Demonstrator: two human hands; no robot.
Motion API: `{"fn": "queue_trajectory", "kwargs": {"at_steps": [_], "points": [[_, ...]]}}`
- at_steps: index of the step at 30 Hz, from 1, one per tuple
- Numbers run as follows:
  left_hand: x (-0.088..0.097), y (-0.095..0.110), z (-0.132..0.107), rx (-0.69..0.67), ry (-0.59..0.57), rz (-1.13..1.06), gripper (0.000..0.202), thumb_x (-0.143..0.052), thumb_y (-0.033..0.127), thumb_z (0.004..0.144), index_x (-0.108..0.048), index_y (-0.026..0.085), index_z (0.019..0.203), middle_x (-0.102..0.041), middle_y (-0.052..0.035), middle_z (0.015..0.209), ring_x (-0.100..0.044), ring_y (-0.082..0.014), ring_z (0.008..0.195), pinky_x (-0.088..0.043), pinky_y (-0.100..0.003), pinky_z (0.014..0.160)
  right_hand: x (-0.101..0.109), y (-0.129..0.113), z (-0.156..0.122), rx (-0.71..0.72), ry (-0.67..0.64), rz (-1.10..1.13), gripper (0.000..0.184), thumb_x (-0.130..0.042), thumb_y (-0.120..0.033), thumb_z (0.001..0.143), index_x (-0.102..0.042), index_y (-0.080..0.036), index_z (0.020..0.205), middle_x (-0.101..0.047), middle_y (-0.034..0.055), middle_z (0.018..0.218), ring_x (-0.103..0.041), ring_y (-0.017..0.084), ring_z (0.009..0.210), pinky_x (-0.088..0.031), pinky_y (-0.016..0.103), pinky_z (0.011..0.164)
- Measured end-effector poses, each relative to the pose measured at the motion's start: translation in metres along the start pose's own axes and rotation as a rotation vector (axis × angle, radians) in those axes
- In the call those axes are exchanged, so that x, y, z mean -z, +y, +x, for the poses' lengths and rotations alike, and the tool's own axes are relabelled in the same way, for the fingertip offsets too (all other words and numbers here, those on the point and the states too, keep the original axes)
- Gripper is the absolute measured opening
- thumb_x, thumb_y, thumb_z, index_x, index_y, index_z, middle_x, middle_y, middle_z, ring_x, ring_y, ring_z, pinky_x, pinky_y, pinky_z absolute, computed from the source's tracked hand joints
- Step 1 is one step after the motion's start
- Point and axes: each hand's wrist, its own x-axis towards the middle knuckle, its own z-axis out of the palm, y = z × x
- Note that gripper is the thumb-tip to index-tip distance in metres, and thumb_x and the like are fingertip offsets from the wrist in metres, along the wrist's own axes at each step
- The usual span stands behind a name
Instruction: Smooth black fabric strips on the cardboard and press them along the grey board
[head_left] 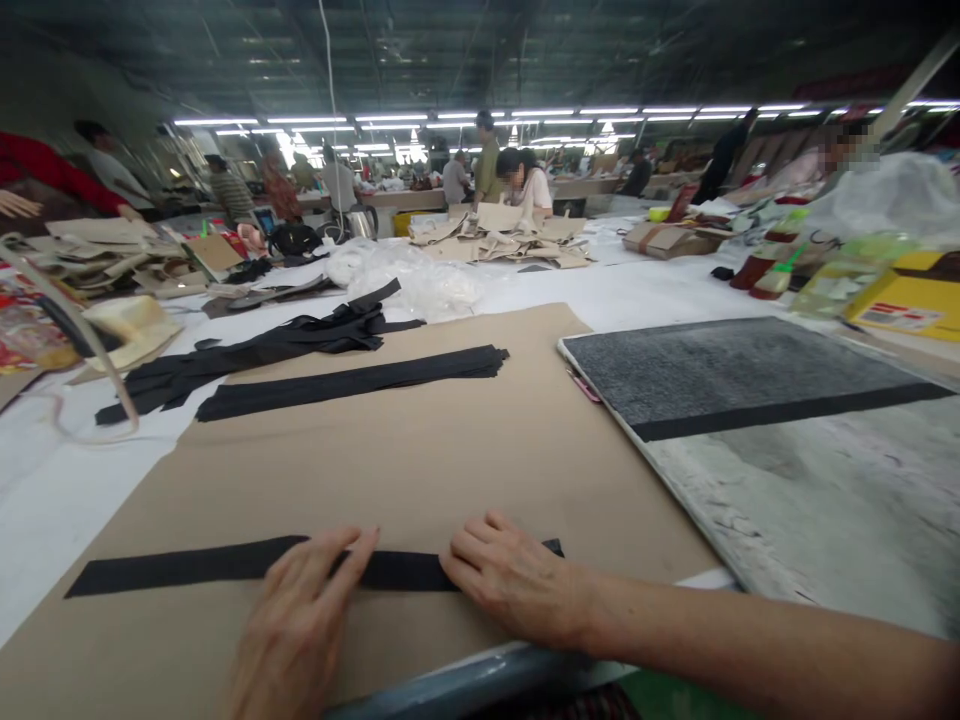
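Note:
A long black fabric strip [187, 565] lies flat on a brown paper sheet [420, 460] near the table's front edge. My left hand [300, 620] rests flat on the strip's middle, fingers stretched out and pointing right. My right hand [514, 580] lies over the strip's right end, fingers curled down and pressing on it. Neither hand lifts the strip. Farther back on the brown sheet lies a neat stack of black strips [352, 382], and behind it a loose heap of black strips [262, 345].
A grey board [720, 365] with a black strip [787, 410] across it sits at the right. Bottles [772, 270] and a yellow box [911, 295] stand beyond. Clear plastic [420, 275] and tan cut pieces [502, 240] lie farther back. Other people work at distant tables.

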Motion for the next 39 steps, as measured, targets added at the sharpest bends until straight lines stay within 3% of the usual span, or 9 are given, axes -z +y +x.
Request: {"fn": "queue_trajectory", "kwargs": {"at_steps": [3, 6, 12, 16, 25, 32, 39], "points": [[-0.009, 0.043, 0.018, -0.105, 0.019, -0.080, 0.056, -0.037, 0.002, 0.076, -0.052, 0.021, 0.127, -0.062, -0.0045, 0.115, -0.055, -0.0170, 0.106, -0.044, -0.030, 0.091, 0.000, -0.002, 0.000, -0.003, 0.015, -0.011, 0.011, -0.043, -0.015, 0.094, -0.053, -0.013, 0.099, -0.052, 0.0036, 0.086, -0.043, 0.019, 0.079, -0.031, 0.033, 0.070], [-0.022, 0.060, 0.020, -0.137, 0.031, -0.127, 0.048, -0.038, 0.005, 0.078, -0.056, 0.017, 0.121, -0.065, -0.0045, 0.108, -0.057, -0.0164, 0.100, -0.047, -0.027, 0.088, -0.001, -0.002, -0.001, -0.006, 0.030, -0.011, 0.012, -0.042, -0.016, 0.095, -0.053, -0.012, 0.098, -0.052, 0.0036, 0.086, -0.043, 0.019, 0.080, -0.031, 0.033, 0.071], [-0.033, 0.054, 0.010, -0.202, 0.011, -0.098, 0.051, -0.039, 0.007, 0.078, -0.053, 0.017, 0.126, -0.063, -0.0042, 0.114, -0.056, -0.0169, 0.104, -0.048, -0.026, 0.089, -0.002, 0.003, -0.015, -0.007, 0.024, -0.011, 0.012, -0.041, -0.016, 0.095, -0.053, -0.014, 0.093, -0.052, 0.0033, 0.086, -0.043, 0.018, 0.078, -0.031, 0.033, 0.069], [-0.031, 0.056, 0.010, -0.204, 0.019, -0.063, 0.057, -0.038, 0.005, 0.076, -0.051, 0.023, 0.129, -0.063, -0.0027, 0.114, -0.056, -0.0173, 0.103, -0.049, -0.027, 0.088, 0.002, 0.006, -0.029, -0.034, -0.003, -0.009, 0.009, -0.044, -0.015, 0.093, -0.053, -0.014, 0.091, -0.053, 0.0038, 0.086, -0.042, 0.017, 0.077, -0.031, 0.033, 0.069], [-0.030, 0.058, 0.012, -0.192, -0.024, -0.040, 0.070, -0.036, 0.002, 0.077, -0.037, 0.035, 0.139, -0.063, -0.0018, 0.109, -0.056, -0.0179, 0.100, -0.050, -0.028, 0.086, 0.008, 0.012, -0.058, -0.079, -0.009, -0.017, 0.013, -0.043, -0.015, 0.094, -0.056, -0.013, 0.095, -0.053, 0.0044, 0.086, -0.042, 0.017, 0.075, -0.030, 0.031, 0.070], [-0.029, 0.057, 0.013, -0.226, -0.114, -0.008, 0.075, -0.040, 0.002, 0.075, -0.030, 0.037, 0.141, -0.061, -0.0020, 0.109, -0.055, -0.0189, 0.097, -0.049, -0.029, 0.086, 0.013, 0.015, -0.075, -0.080, -0.028, -0.055, 0.019, -0.039, -0.014, 0.095, -0.055, -0.012, 0.104, -0.054, 0.0056, 0.086, -0.043, 0.017, 0.076, -0.030, 0.032, 0.070], [-0.033, 0.058, 0.012, -0.224, -0.107, 0.001, 0.078, -0.040, 0.001, 0.074, -0.029, 0.039, 0.141, -0.059, -0.0019, 0.106, -0.054, -0.0190, 0.096, -0.047, -0.031, 0.084, 0.015, 0.016, -0.089, -0.109, -0.022, -0.073, 0.019, -0.039, -0.013, 0.095, -0.055, -0.012, 0.105, -0.054, 0.0059, 0.087, -0.043, 0.017, 0.076, -0.030, 0.032, 0.069]]}}
